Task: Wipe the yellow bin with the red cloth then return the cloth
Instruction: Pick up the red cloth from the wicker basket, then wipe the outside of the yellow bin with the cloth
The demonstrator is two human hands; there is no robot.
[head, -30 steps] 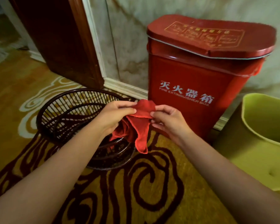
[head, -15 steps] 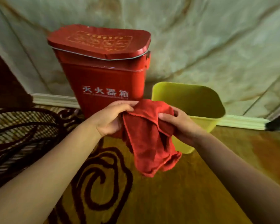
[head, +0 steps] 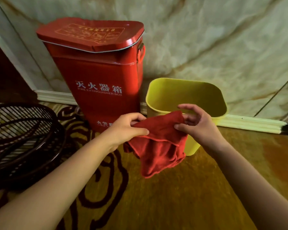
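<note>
Cloth's soft & floppy: the red cloth (head: pixel 158 146) is hanging in front of the yellow bin (head: pixel 188 94). Your left hand (head: pixel 125 130) is pinching its top edge; right hand (head: pixel 198 125) is pinching w/ thumb, other fingers spread. Bin's prob light, so you're bunching cloth & steadying the rim.

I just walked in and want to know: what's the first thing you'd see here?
The tall red box against the wall grabs the eye first, with white writing on its front. Right of it sits the open yellow bin, and in front both hands, left hand and right hand, hold up a red cloth.
</note>
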